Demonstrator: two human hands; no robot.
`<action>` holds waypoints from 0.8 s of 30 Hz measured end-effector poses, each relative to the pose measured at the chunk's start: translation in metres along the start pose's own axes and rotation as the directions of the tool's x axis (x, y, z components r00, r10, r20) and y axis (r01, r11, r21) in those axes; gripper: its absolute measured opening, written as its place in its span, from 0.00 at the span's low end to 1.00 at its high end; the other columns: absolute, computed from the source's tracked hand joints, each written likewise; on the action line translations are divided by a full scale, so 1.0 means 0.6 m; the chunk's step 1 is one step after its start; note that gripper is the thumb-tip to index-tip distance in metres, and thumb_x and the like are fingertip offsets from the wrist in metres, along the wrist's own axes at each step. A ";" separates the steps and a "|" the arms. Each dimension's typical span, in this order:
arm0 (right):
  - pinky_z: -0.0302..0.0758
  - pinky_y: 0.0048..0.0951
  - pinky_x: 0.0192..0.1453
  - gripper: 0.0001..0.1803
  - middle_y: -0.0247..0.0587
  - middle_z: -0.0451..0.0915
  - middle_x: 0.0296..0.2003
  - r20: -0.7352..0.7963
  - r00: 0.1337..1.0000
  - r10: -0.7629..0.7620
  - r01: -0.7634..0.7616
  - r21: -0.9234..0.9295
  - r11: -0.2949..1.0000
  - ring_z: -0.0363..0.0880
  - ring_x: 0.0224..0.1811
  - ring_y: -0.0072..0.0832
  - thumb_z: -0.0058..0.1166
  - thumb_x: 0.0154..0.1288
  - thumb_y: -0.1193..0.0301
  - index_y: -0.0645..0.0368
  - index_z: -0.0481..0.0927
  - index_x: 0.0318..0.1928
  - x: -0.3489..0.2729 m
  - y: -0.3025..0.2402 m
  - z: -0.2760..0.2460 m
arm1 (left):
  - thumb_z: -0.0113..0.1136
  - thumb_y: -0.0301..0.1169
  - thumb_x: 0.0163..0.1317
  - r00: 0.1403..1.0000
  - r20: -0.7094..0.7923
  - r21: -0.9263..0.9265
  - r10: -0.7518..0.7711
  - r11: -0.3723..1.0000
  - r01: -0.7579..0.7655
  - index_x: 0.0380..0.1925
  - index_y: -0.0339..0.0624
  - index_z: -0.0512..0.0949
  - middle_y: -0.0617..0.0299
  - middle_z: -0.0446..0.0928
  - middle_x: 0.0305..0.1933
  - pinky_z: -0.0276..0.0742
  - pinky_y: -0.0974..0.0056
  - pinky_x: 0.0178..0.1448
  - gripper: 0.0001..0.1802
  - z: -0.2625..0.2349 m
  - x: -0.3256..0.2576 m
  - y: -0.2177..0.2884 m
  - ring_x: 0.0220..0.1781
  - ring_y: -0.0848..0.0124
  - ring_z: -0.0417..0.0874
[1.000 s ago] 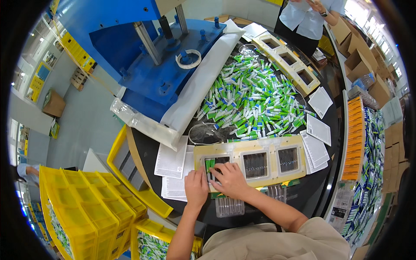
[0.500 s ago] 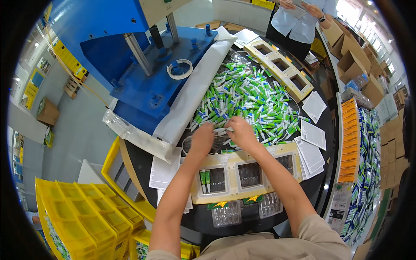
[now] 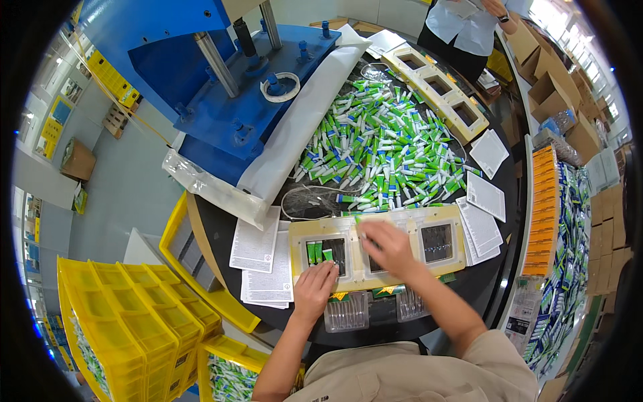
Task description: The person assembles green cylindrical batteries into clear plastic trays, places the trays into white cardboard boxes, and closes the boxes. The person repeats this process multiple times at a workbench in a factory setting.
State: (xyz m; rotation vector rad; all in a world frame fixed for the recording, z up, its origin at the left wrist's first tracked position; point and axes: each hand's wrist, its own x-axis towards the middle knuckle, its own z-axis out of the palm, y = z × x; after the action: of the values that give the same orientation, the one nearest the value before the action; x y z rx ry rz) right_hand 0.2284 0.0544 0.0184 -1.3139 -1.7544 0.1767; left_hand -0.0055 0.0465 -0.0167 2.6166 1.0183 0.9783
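Observation:
A pale yellow frame [image 3: 341, 226] with three windows lies across the near side of the round black table. My left hand [image 3: 316, 289] is at its left window, fingers closed on a small green-and-white tube [image 3: 327, 254]. Beside that tube, two green tubes [image 3: 315, 252] lie side by side in the clear plastic tray seen through the window. Over the middle window is my right hand [image 3: 390, 249], slightly blurred, its fingers pinched on another small tube with a green end [image 3: 358, 220]. Beyond the frame spreads a big heap of loose green, white and blue tubes [image 3: 385, 151].
A blue press [image 3: 221, 134] stands at the left, with a white roll [image 3: 308, 110] along its edge. Printed cards [image 3: 256, 244] flank the frame. A second frame [image 3: 439, 84] lies at the far right. Yellow crates [image 3: 134, 321] are lower left; a person [image 3: 462, 30] stands opposite.
Both hands have come back from the heap to the frame, the left to the left window, the right above the middle one. A third tube now shows at the left window.

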 end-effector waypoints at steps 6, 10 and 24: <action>0.86 0.34 0.47 0.14 0.47 0.86 0.46 0.058 0.995 -0.082 0.079 0.052 0.996 0.87 0.45 0.40 0.63 0.58 0.81 0.66 0.84 0.47 -0.078 -0.055 0.024 | 0.71 0.35 0.59 0.998 0.062 0.088 -0.008 0.996 0.002 0.49 0.38 0.83 0.55 0.83 0.55 0.75 0.50 0.66 0.19 0.015 -0.015 -0.014 0.57 0.60 0.83; 0.85 0.34 0.51 0.16 0.47 0.85 0.50 0.191 0.959 -0.210 0.229 -0.084 0.970 0.86 0.50 0.39 0.60 0.58 0.77 0.67 0.84 0.48 -0.086 -0.047 0.042 | 0.72 0.35 0.58 0.992 0.116 0.086 -0.051 0.995 0.041 0.51 0.38 0.82 0.57 0.83 0.57 0.68 0.46 0.72 0.22 0.006 -0.020 -0.016 0.62 0.60 0.80; 0.85 0.33 0.48 0.17 0.48 0.83 0.46 0.120 0.986 -0.116 0.138 -0.190 0.972 0.85 0.45 0.40 0.61 0.58 0.75 0.67 0.83 0.48 -0.095 -0.049 0.074 | 0.67 0.29 0.61 0.993 0.102 0.100 -0.061 0.994 0.051 0.51 0.37 0.82 0.58 0.82 0.59 0.65 0.45 0.74 0.18 0.014 -0.032 -0.019 0.63 0.60 0.79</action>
State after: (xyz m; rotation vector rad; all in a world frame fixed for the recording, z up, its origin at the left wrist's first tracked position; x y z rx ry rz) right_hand 0.1771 0.0120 -0.0223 -1.3479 -1.9830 -0.0001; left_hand -0.0171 0.0432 -0.0374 2.6692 1.1335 0.7880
